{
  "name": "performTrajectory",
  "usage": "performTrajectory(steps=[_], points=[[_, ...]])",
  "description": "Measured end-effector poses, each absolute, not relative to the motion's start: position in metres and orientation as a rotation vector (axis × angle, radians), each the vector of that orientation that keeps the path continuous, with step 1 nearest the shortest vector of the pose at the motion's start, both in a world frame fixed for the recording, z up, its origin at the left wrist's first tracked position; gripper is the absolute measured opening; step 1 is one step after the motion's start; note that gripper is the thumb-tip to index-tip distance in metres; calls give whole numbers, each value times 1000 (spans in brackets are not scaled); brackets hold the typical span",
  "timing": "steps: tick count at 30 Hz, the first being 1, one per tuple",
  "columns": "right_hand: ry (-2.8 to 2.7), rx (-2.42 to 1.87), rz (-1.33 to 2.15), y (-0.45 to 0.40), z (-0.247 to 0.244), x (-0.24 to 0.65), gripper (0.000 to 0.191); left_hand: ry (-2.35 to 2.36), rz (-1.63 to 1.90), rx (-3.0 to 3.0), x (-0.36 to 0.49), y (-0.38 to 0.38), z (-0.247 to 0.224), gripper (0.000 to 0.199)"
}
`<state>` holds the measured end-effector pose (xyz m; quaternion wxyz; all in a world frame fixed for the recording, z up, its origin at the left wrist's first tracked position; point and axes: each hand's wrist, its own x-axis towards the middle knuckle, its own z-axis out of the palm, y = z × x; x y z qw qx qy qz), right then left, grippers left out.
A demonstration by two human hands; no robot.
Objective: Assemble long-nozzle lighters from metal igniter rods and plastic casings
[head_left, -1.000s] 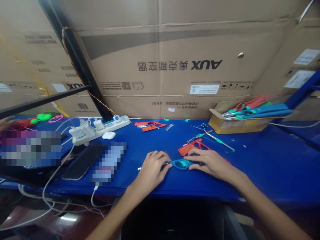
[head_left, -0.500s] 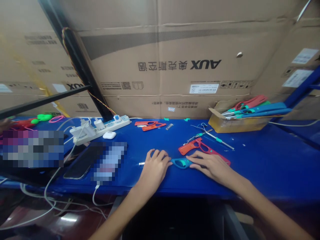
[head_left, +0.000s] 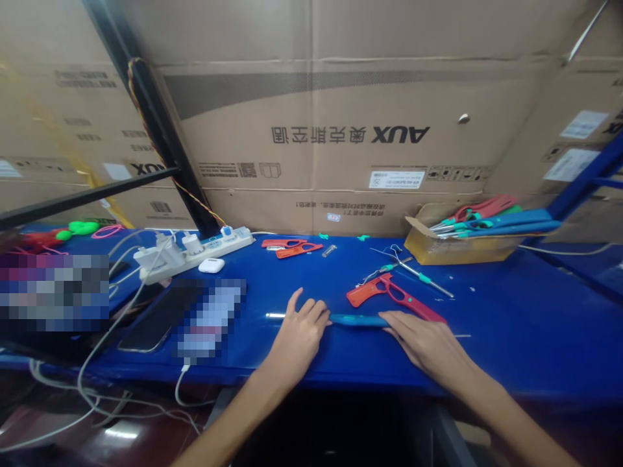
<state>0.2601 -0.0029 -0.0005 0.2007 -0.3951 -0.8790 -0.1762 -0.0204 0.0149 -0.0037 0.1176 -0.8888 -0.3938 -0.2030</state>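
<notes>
Your left hand (head_left: 300, 332) and right hand (head_left: 424, 338) clamp the metal-tipped blue plastic handle (head_left: 361, 320); the smooth blue tabletop (head_left: 530, 311) ends at six o'clock.

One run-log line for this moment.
left hand: holds blue tool, metal tip protruding | right hand: holds other end | beyond: red handle piece, open box

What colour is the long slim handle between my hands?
The long slim handle is blue; head view shows it.

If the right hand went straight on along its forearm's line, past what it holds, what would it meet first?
Probably the red-orange casing lying just ahead of the right hand; hand height is unclear, so it might pass over.
</notes>
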Motion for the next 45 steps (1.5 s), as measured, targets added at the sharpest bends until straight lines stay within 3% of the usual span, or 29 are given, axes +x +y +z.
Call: performTrajectory(steps=[7, 12, 19, 24, 31, 45], points=[[-2431, -1015, -539, -8, 6, 257, 29, -1087, -741, -2623, -28, 6, 8, 21], [-2369, -977, -418, -19, 10, 264, 26, -1111, -667, -2614, -58, 3, 29, 51], [-2306, -966, -382, -26, 5, 269, 24, -1176, -642, -2708, -93, 3, 39, 17], [-2316, -987, -320, -27, 7, 269, 25, -1259, -659, -2838, -101, 2, 45, 24], [-2319, -949, -288, -36, 8, 265, 24, -1141, -657, -3009, -93, -7, 60, 19], [-2373, -905, -85, -47, 11, 248, 25, -747, -625, -2717, -46, -26, 44, 30]])
